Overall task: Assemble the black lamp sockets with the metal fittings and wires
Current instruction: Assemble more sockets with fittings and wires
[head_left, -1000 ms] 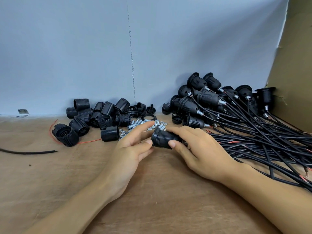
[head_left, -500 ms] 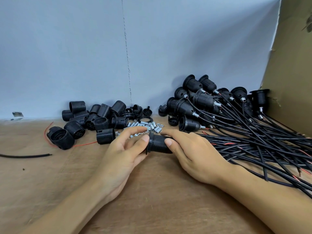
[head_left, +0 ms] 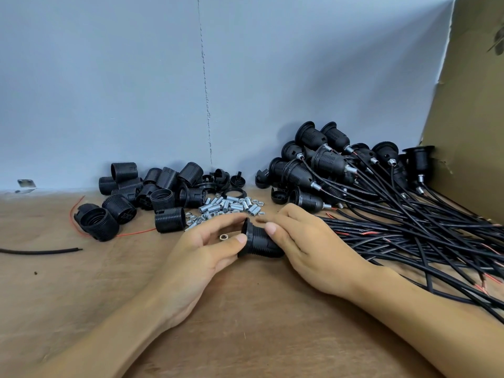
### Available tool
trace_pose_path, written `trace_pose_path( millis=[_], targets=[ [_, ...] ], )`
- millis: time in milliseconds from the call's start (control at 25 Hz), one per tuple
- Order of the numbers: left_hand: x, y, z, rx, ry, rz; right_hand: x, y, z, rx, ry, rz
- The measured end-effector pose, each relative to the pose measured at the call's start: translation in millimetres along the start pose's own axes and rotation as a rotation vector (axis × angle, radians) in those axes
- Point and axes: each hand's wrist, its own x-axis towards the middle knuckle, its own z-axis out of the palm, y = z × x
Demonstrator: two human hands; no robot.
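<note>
A black lamp socket (head_left: 259,242) lies on its side on the wooden table (head_left: 245,323), held from both ends. My left hand (head_left: 201,257) pinches its flanged rim with thumb and forefinger. My right hand (head_left: 308,246) wraps its ribbed body, thumb on top. A small metal nut (head_left: 223,237) lies on the table just behind my left thumb. A heap of silver metal fittings and nuts (head_left: 231,207) lies just beyond the hands. Loose black socket shells (head_left: 152,195) are piled at the left. Finished sockets with black wires (head_left: 341,170) are stacked at the right.
The black wires (head_left: 422,241) fan out across the right side of the table, close to my right forearm. A brown cardboard panel (head_left: 469,118) stands at the far right. A blue-grey wall (head_left: 191,77) closes the back. A loose black wire piece (head_left: 41,251) and a thin red wire (head_left: 79,211) lie at the left.
Both hands have stayed on the socket and drawn it slightly nearer. My left fingers have shifted on its rim, and a small nut now shows on the table beside them.
</note>
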Motion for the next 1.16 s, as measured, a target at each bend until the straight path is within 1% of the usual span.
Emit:
trace_pose_path(
  millis=[80, 160, 200, 280, 320, 440, 520, 640, 720, 800, 920, 1040, 1160],
  targets=[
    [-1, -1, 2, 0.024, 0.0, -0.005, 0, 0, 2, 0.053, -0.006, 0.011],
    [0, 0, 3, 0.021, 0.014, -0.016, -1, 2, 2, 0.1, -0.058, 0.072],
    [1, 0, 3, 0.01, 0.024, -0.024, -2, 4, 2, 0.114, -0.059, 0.105],
    [0, 3, 2, -0.011, 0.046, -0.032, -3, 4, 2, 0.115, -0.004, 0.121],
    [0, 4, 2, -0.006, 0.056, -0.021, -3, 2, 2, 0.097, 0.013, 0.094],
    [-4, 6, 4, 0.086, 0.073, 0.037, -1, -2, 3, 0.063, -0.013, -0.025],
    [-4, 5, 6, 0.114, 0.087, 0.049, -1, -1, 4, 0.091, -0.014, -0.037],
    [-2, 3, 6, 0.033, 0.059, 0.032, -1, -2, 1, 0.138, -0.057, 0.064],
    [-1, 3, 4, -0.01, 0.053, 0.029, -2, 0, 0, 0.166, -0.02, 0.118],
    [0, 2, 4, -0.01, 0.052, 0.034, -1, -1, -4, 0.121, -0.013, 0.111],
    [-1, 0, 9, 0.005, 0.067, 0.032, -3, -6, -3, 0.009, -0.105, 0.054],
    [0, 2, 8, 0.002, 0.074, 0.031, -2, -9, -1, 0.042, -0.104, 0.052],
    [0, 2, 7, 0.009, 0.09, 0.033, 0, -10, -4, -0.031, -0.092, 0.028]
  ],
)
